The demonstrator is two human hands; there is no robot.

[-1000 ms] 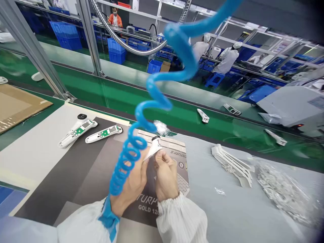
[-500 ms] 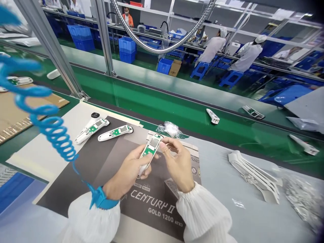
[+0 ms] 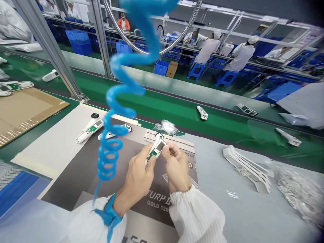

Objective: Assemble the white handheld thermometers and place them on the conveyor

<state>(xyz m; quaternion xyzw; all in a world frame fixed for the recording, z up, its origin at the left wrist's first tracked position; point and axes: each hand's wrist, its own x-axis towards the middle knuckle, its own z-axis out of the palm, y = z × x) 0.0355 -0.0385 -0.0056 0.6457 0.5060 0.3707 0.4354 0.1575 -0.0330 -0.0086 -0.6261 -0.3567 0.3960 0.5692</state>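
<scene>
My left hand (image 3: 138,171) is wrapped round an open white handheld device housing (image 3: 158,142), its green circuit board and grey screen facing up. The housing tilts, with its dark-rimmed head pointing away from me. Beside the screen, my right hand (image 3: 176,165) has thumb and fingertips pinched together at the housing's right edge; whatever lies between them is hidden. Two similar housings rest to the left: one white housing with a board (image 3: 89,131) shows plainly, while a second housing (image 3: 129,128) is partly behind the blue coiled cord (image 3: 111,162) from my left wrist strap.
A dark printed cardboard sheet (image 3: 101,175) covers the work surface. Along the green belt (image 3: 174,108) lie several white housings. To the right are stacked white shells (image 3: 246,168) and a clear bag of small parts (image 3: 298,189). Crumpled clear plastic (image 3: 165,127) lies ahead. Co-workers sit beyond.
The coiled cord has swung right, across the second housing. My left hand has turned the held housing, and its head now leans differently. My right fingers have closed in tighter at its edge.
</scene>
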